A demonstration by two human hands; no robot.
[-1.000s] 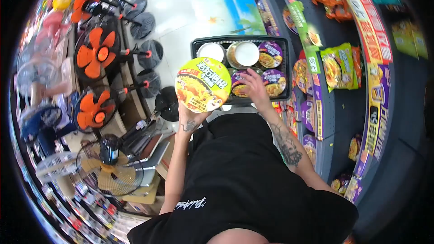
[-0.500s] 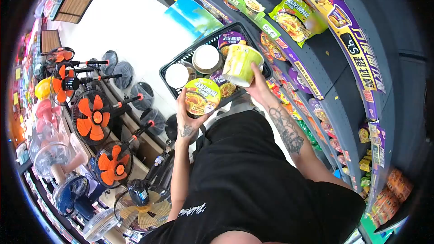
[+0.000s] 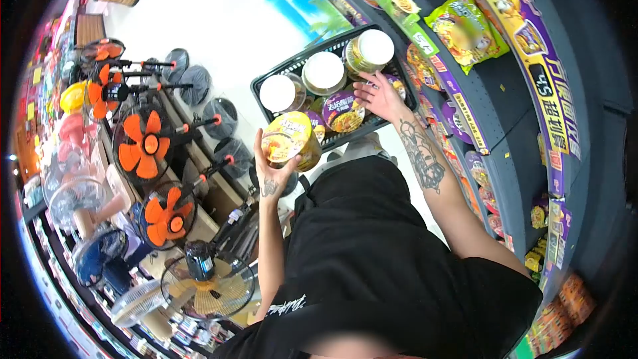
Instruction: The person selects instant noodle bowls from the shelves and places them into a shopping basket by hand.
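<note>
My left hand is wrapped round a yellow instant noodle cup, its printed lid facing up, near the front left of a black basket. Over the basket's right side, my right hand has its fingers apart and holds nothing. In the basket, several noodle cups stand with white ends up, such as a left cup, a middle cup and a far right cup. A purple noodle cup lies between my hands, with other purple cups partly hidden beside it.
Grey shelves curve along my right, carrying price strips and a green noodle packet. Orange-bladed fans stand along my left. A blue printed panel is behind the basket on the white floor.
The yellow-green cup from my right hand is now in the basket's far right corner, white end up. That hand has let go. The left hand's yellow cup has tilted, showing its side.
</note>
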